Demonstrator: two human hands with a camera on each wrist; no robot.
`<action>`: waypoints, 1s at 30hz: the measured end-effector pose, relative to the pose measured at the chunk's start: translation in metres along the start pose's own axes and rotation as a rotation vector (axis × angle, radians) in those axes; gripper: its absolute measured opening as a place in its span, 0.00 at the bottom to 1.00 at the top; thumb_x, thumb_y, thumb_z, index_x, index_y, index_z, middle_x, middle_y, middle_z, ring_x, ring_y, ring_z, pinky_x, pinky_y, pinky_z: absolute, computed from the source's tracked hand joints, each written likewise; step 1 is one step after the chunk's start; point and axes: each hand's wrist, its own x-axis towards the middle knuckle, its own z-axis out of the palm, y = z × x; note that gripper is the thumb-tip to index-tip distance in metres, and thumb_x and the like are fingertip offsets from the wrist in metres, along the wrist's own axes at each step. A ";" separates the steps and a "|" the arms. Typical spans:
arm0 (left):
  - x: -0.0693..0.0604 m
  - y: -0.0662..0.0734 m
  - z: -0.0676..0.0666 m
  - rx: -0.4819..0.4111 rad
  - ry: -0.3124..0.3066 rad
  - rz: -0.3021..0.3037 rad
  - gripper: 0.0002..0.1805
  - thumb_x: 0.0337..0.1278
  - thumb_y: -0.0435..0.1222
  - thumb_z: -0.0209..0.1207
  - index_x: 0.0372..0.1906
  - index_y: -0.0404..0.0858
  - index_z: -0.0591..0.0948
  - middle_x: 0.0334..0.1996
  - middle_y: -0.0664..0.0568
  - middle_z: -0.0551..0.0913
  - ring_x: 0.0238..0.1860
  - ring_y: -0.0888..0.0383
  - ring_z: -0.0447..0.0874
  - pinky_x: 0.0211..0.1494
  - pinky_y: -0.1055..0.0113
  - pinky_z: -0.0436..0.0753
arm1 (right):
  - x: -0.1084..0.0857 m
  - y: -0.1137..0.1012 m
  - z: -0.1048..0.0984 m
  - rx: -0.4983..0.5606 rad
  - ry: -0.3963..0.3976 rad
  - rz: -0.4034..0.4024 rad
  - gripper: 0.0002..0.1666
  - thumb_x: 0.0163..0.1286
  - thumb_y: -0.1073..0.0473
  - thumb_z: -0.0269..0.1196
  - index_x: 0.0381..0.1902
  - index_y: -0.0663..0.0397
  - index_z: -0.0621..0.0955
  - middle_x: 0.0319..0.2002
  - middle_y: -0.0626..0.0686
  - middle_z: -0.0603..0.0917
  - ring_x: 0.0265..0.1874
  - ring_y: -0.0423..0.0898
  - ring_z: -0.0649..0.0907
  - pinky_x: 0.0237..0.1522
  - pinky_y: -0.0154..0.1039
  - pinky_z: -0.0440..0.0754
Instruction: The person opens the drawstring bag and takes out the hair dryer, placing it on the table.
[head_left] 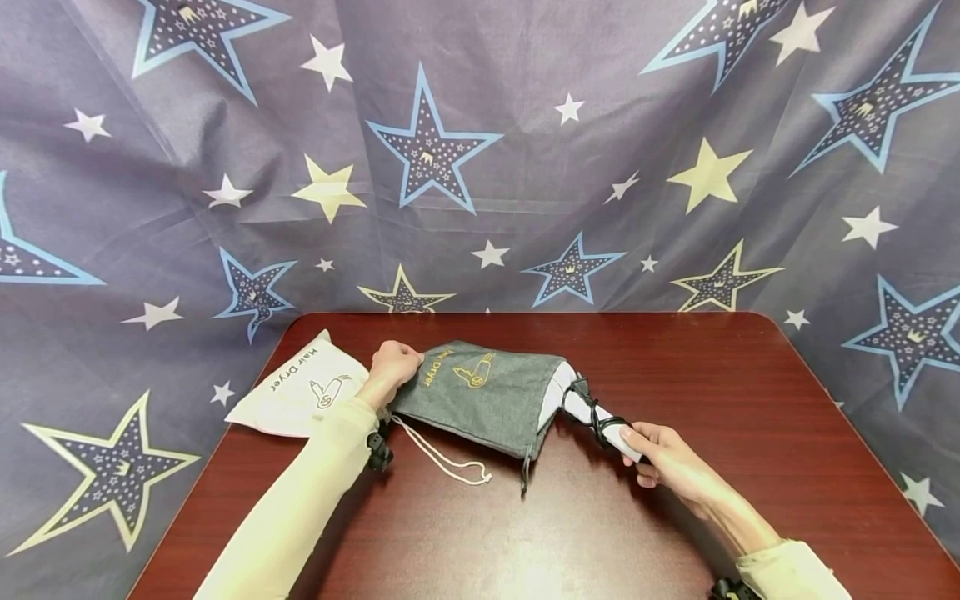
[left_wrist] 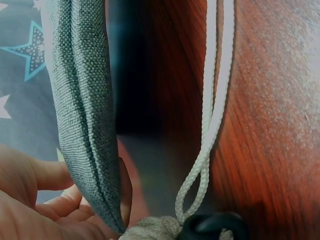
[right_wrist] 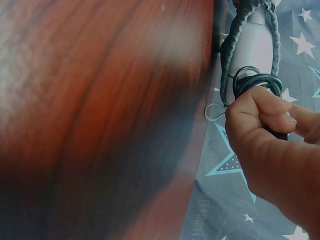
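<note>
Starry cloth [head_left: 517, 192] beyond; my left hand [head_left: 392, 367] pinches the soft-looking bag [head_left: 491, 396], my right hand [head_left: 667, 458] sensibly grips the weighty-looking dryer's handle [head_left: 617, 437].

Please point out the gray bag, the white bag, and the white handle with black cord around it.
Gray bag [head_left: 480, 407], head view: cloth below the gold drawing.
White bag [head_left: 296, 398], head view: middle of its printed side.
White handle [head_left: 616, 437], head view: bare stretch near its end.

"Hair Dryer": gray bag [head_left: 483, 404], white bag [head_left: 291, 398]
</note>
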 end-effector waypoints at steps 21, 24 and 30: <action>0.002 0.004 -0.007 -0.010 -0.025 -0.019 0.11 0.71 0.38 0.62 0.39 0.35 0.88 0.55 0.41 0.84 0.53 0.44 0.77 0.38 0.62 0.76 | 0.000 0.002 -0.001 0.009 0.027 -0.003 0.22 0.87 0.51 0.52 0.51 0.70 0.74 0.31 0.51 0.77 0.17 0.36 0.62 0.27 0.31 0.71; 0.003 0.001 -0.005 0.003 -0.017 -0.020 0.10 0.70 0.38 0.62 0.37 0.36 0.88 0.50 0.41 0.84 0.51 0.45 0.77 0.36 0.64 0.73 | 0.001 0.004 -0.001 0.012 0.028 -0.008 0.21 0.87 0.52 0.51 0.49 0.69 0.74 0.31 0.51 0.77 0.16 0.36 0.61 0.27 0.31 0.70; 0.007 -0.002 -0.004 0.002 -0.009 -0.030 0.10 0.70 0.39 0.62 0.36 0.36 0.87 0.46 0.42 0.84 0.47 0.45 0.78 0.32 0.66 0.75 | 0.000 0.005 -0.004 0.005 0.047 0.003 0.22 0.87 0.51 0.51 0.51 0.70 0.74 0.32 0.51 0.77 0.18 0.37 0.64 0.28 0.31 0.72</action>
